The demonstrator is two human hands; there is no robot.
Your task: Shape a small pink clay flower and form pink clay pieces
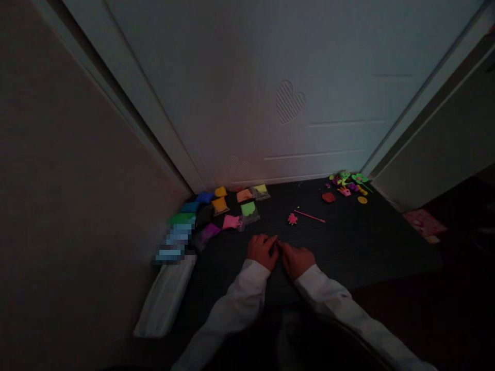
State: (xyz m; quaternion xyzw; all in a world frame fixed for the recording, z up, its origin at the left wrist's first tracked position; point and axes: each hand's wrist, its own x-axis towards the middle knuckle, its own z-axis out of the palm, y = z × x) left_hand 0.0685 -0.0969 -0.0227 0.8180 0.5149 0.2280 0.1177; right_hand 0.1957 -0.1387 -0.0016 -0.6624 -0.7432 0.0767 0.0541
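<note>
Fingertips (276,238) of our left hand (262,251) and right hand (298,260) nearly meet; in dim light, we cannot tell whether they hold anything. Just beyond lie a pink clump (292,219) and pink stick (310,216). Fine fingerwork seems underway; the next move calls for lightness.

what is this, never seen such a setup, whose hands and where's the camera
No machine here: these are a person's bare left hand and right hand, in white sleeves. The single picture comes from a camera on that person's head, facing forward and down. On the dark table lie packets of what looks like colored clay, a pink flower-like piece, a pink stick and, far right, a pile of small colorful pieces. The hands are close together; it's too dark to tell whether they pinch anything.
</note>
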